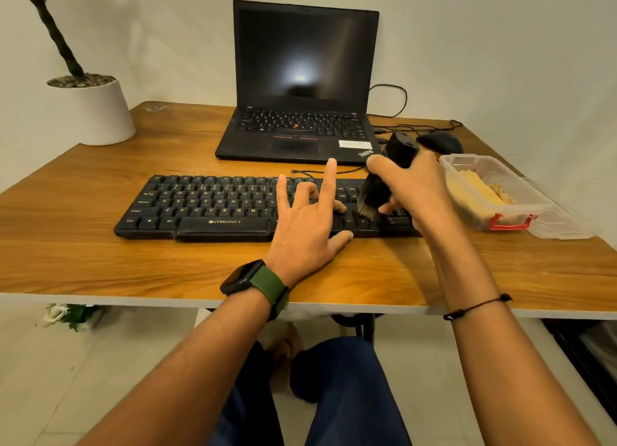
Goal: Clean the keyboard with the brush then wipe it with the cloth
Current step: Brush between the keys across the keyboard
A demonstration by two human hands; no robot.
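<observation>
A black keyboard (207, 208) lies across the middle of the wooden table. My right hand (414, 185) grips a black brush (389, 178) by its handle, bristles down on the keys at the keyboard's right end. My left hand (307, 222) rests on the keyboard just left of the brush, fingers spread, some straight and some bent, thumb at the front edge. A yellow cloth (477, 192) lies inside a clear plastic box at the right.
An open black laptop (300, 88) stands behind the keyboard, with cables and a black mouse (444, 142) to its right. The clear box (527, 192) with red clips sits near the table's right edge, its lid beside it. A white plant pot (96, 112) stands at the far left.
</observation>
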